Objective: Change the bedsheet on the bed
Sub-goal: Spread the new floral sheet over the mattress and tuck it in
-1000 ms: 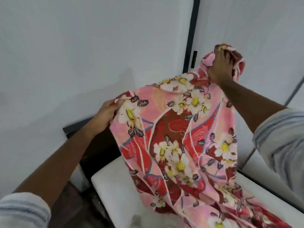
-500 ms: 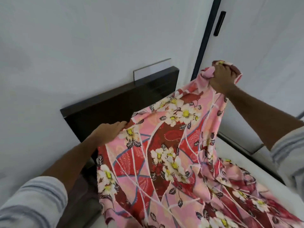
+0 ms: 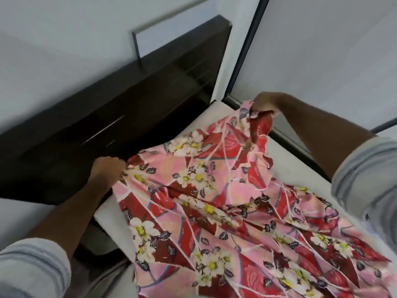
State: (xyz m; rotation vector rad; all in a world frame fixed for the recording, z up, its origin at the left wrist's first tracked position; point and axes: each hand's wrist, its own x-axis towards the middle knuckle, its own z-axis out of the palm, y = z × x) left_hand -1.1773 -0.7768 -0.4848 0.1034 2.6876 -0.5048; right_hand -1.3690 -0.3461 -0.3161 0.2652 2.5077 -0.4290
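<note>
Floral bedsheet (image 3: 214,211), pink/red with white-yellow flowers and dark leaves, spread rumpled over the white mattress (image 3: 285,160), covering frame from centre down to 5 o'clock. Bare mattress shows along the sheet's 1–3 o'clock side and as a strip at its 9 o'clock side, corner near 8 o'clock.

Left hand (image 3: 106,172) at 9 o'clock of frame centre, fingers curled round the sheet's edge corner, gripping it just beside the dark headboard (image 3: 107,117). That corner sits low, near the mattress edge. Left forearm runs down to 7 o'clock, grey striped sleeve (image 3: 32,269) rolled at the bottom-left.

Right hand (image 3: 263,108) at 1 o'clock, fingers bunched and pinching a gathered fold of the sheet, lifted a bit above the mattress; fabric hangs from it in a ruffle. Right forearm goes off to 3 o'clock, grey sleeve there too.

Sheet edge between the two hands runs slack across the head end of the mattress, not tucked. Whether it touches the headboard, cannot tell.

Headboard dark brown, runs diagonal from 9 to 12 o'clock, thin metal line on its face. White wall (image 3: 64,39) behind it at 10–11 o'clock. Dark vertical frame strip (image 3: 249,44) at 12–1 o'clock, white panel to its right. Image a little motion-blurred.
</note>
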